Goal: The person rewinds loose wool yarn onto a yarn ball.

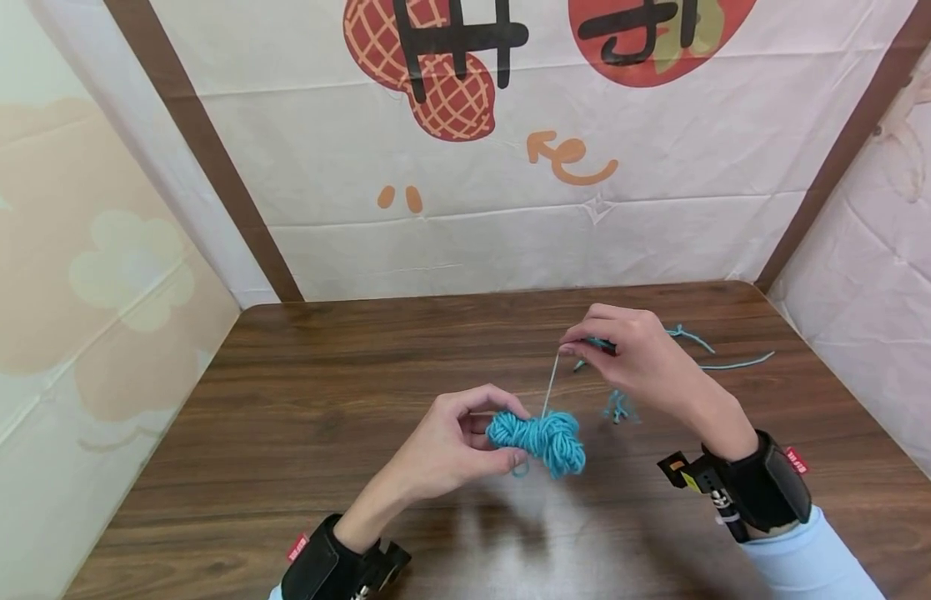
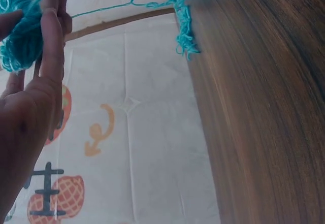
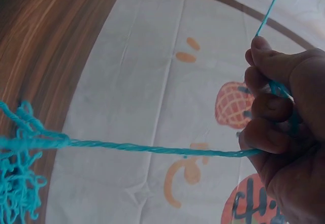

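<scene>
My left hand holds a small skein of turquoise yarn above the table, thumb below and fingers along its far side. A taut strand runs up from the skein to my right hand, which pinches it between thumb and forefinger. More yarn passes through the curled fingers of that hand, and in the right wrist view a twisted length leads from them to a tangled, fringed bit of yarn. A small dark piece shows at the right fingers; I cannot tell what it is.
On the wooden table, yarn tails lie behind and to the right of my right hand. Printed white cloth hangs along the back edge, and more cloth rises at the left.
</scene>
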